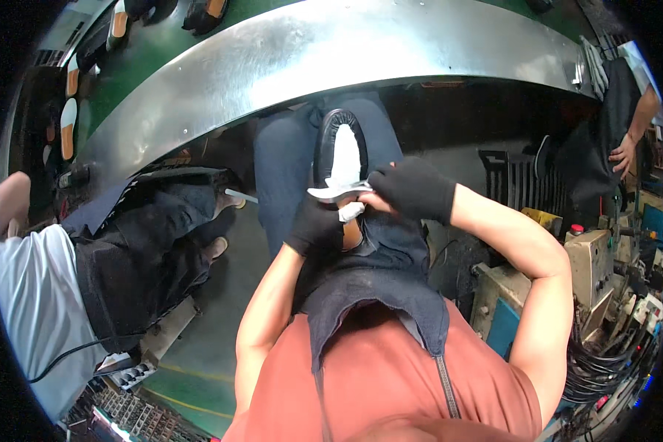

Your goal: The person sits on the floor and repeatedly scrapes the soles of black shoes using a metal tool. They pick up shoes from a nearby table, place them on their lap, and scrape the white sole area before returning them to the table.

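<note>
A black shoe (321, 151) lies sole up on my lap, toe pointing away from me. Its black edge is gathered in pleats round the toe, and a white layer (347, 151) covers the middle of the forepart. My left hand (318, 225), in a black fingerless glove, is wrapped round the shoe's heel half. My right hand (411, 190), gloved the same way, is closed on a curved, silver-coloured tool (337, 194) lying across the shoe's waist; its exact kind is unclear. A small white wrapped piece (351, 211) shows between the hands. Below it is the tan heel part (351, 234).
A shiny metal bench (295, 55) curves across in front of my knees. Several shoes with tan-and-white soles (68, 129) stand beyond it at left. One co-worker (51, 295) sits at left; another person's hand (624, 156) shows at right. Machinery with cables (604, 361) stands at right.
</note>
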{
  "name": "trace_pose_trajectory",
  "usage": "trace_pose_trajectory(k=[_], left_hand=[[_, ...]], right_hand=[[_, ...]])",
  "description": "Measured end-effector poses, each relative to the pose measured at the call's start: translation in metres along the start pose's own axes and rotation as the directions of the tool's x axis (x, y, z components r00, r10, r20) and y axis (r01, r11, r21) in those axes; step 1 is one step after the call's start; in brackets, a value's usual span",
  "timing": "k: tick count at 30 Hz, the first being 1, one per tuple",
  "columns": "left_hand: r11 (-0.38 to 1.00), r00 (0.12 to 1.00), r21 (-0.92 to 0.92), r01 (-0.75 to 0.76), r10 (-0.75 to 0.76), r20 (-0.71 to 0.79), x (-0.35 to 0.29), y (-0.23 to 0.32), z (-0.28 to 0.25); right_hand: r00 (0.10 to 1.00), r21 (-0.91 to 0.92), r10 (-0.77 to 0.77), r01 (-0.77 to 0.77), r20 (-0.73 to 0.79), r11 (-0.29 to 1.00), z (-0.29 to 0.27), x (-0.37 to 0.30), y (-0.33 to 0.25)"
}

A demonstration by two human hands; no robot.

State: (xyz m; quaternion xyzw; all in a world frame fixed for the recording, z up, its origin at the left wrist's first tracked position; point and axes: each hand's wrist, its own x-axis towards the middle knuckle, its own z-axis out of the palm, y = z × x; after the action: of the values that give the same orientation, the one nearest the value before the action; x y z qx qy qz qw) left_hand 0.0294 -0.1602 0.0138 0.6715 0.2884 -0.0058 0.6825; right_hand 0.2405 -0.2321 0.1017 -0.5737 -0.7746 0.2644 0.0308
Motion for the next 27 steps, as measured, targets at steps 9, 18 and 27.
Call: trace_pose_trajectory(k=[9,18,27], left_hand=[[0.977,0.981,-0.136,-0.166,0.149,-0.128,0.007,-0.138,0.02],[0.959,0.893,-0.023,-0.284,0.255,-0.371,0.005,-0.023,0.018],[0.939,0.959,-0.341,0.046,-0.137,-0.249,-0.006,-0.024,-0.005]], right_hand=[[0.984,0.362,0.18,-0.164,-0.01,0.918,0.029,-0.044,0.018],[0.876,0.155,-0.369,0.43,-0.312,0.889,0.018,-0.029,-0.057],[0.781,0.947,0.621,-0.241,0.059,0.213,0.103,-0.075,0.012]])
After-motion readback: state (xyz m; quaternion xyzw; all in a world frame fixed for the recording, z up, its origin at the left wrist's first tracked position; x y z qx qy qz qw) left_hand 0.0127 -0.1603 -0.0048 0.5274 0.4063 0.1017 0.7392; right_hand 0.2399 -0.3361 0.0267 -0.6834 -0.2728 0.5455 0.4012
